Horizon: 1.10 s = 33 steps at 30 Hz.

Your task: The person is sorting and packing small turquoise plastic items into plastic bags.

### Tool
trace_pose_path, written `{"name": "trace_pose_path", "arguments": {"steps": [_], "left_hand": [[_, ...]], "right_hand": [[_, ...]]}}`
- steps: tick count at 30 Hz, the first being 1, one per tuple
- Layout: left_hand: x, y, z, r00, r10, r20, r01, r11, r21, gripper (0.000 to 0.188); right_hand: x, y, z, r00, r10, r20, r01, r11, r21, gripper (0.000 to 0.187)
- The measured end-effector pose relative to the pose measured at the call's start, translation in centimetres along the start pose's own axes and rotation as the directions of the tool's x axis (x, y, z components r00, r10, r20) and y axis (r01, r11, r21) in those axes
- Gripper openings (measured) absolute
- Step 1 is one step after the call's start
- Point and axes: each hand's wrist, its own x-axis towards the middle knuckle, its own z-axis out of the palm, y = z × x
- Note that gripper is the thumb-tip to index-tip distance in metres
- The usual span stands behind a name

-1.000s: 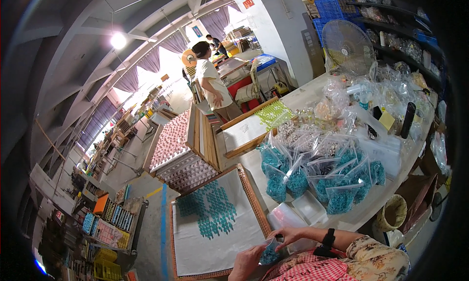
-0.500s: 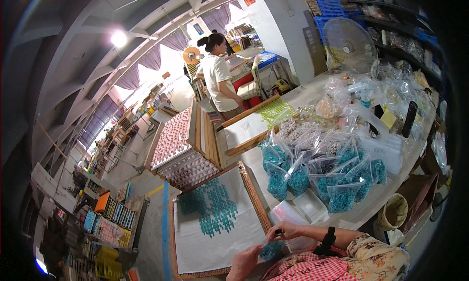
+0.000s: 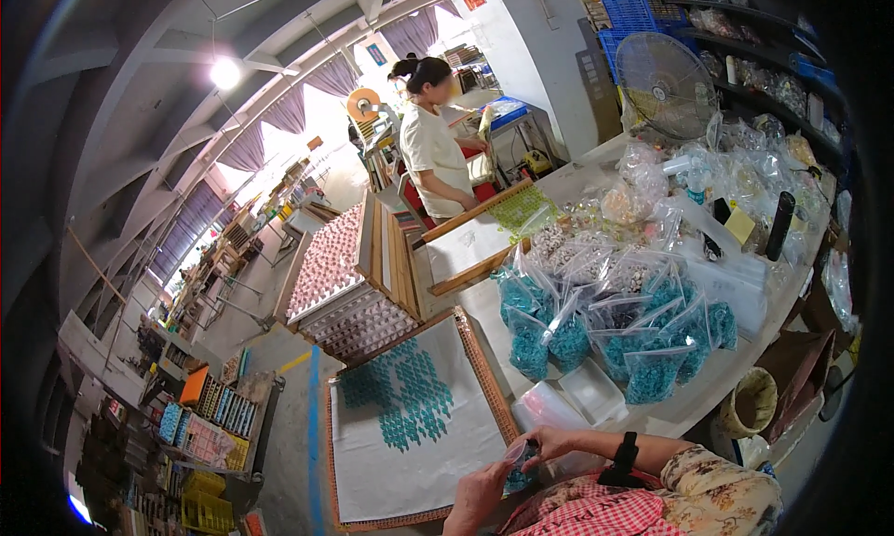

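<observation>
Worktable (image 3: 480, 320): filled teal bags (image 3: 652, 373) at your one o'clock; at ten, tray (image 3: 410, 485) partly bare, teal pieces (image 3: 396, 392) unbagged; your left hand (image 3: 478, 491), right hand (image 3: 551, 442) grip unsealed-looking bag (image 3: 518, 478).

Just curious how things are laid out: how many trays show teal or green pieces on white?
2: the teal-piece tray, left of the left hand, and the green-piece tray, farther off, right of the pink-topped stack. More may be hidden.
</observation>
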Motion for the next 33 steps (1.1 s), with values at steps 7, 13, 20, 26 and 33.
{"name": "trace_pose_path", "arguments": {"steps": [7, 13, 20, 26, 33], "left_hand": [[-0.9, -0.4, -1.1, 0.998, -0.030, -0.051, 0.026, 0.997, -0.071, 0.017], [-1.7, -0.3, -1.9, 0.995, -0.058, -0.083, 0.051, 0.995, -0.085, 0.015], [-1.8, -0.3, -1.5, 0.990, -0.022, -0.136, 0.015, 0.998, -0.053, 0.014], [-1.7, 0.0, -1.5, 0.988, -0.052, -0.147, 0.048, 0.998, -0.033, 0.016], [-2.0, 0.3, -1.7, 0.961, -0.150, -0.231, 0.120, 0.983, -0.136, 0.022]], "right_hand": [[0.2, 1.5, -0.2, 0.994, -0.027, -0.104, 0.028, 1.000, 0.009, 0.027], [0.0, -1.0, -0.7, 0.996, -0.024, -0.091, 0.020, 0.998, -0.051, 0.017], [-0.8, -4.9, -1.0, 0.985, -0.072, -0.158, 0.046, 0.986, -0.160, 0.016], [-1.4, -5.9, -1.9, 0.965, -0.172, -0.198, 0.146, 0.979, -0.141, 0.013], [-1.7, -6.7, -2.1, 0.954, -0.203, -0.219, 0.141, 0.953, -0.268, 0.013]]}}
